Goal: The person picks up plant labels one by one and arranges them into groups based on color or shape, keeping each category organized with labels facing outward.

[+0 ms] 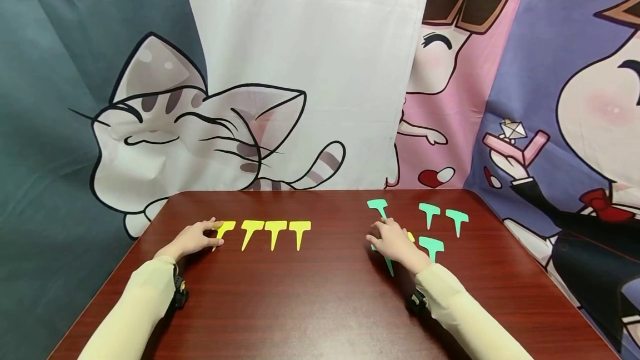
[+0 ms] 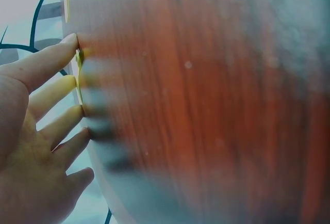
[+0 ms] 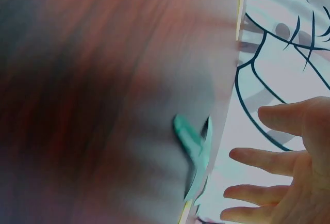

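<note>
My left hand (image 1: pixel 192 238) is at the left end of a row of yellow T-shaped plant labels. Its thumb and fingertips touch the leftmost yellow label (image 1: pixel 227 226), which lies on the table; the fingers look nearly straight in the left wrist view. Over on the right, my right hand (image 1: pixel 395 244) hovers above a green T-shaped label (image 1: pixel 389 266), partly covering it. In the right wrist view the right fingers are spread and hold nothing, apart from the green label (image 3: pixel 192 144). A bit of a yellow label (image 1: pixel 411 236) shows beside that hand, mostly hidden.
Yellow labels (image 1: pixel 275 226) lie in line right of my left hand. Other green labels (image 1: pixel 430 208) lie around my right hand, one (image 1: pixel 377 204) just beyond its fingers. A cartoon-printed cloth (image 1: pixel 320 71) hangs behind the brown table (image 1: pixel 300 304).
</note>
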A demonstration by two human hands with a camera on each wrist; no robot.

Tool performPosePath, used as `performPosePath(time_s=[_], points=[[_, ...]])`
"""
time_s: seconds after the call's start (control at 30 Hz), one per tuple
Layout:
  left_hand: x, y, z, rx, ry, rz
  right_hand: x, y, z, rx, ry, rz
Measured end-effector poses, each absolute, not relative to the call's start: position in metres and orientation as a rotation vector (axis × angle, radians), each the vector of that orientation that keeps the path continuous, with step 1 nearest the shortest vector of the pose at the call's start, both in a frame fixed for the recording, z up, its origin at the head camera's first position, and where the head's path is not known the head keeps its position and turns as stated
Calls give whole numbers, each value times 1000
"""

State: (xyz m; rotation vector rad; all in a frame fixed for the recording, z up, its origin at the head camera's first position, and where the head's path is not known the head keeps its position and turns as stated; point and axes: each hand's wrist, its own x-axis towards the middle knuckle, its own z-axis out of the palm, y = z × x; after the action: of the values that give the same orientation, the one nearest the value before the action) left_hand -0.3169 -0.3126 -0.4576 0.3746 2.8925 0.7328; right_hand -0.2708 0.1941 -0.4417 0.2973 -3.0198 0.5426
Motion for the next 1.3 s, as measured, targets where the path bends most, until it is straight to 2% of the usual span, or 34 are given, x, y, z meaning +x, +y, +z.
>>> performPosePath(time_s=[0.73, 1.3], points=[[-316, -311, -459, 375, 2884, 727, -253, 249, -448, 222, -2973, 540], [-317, -311, -457, 367, 2895, 713, -244, 269, -448, 189, -2996, 412]])
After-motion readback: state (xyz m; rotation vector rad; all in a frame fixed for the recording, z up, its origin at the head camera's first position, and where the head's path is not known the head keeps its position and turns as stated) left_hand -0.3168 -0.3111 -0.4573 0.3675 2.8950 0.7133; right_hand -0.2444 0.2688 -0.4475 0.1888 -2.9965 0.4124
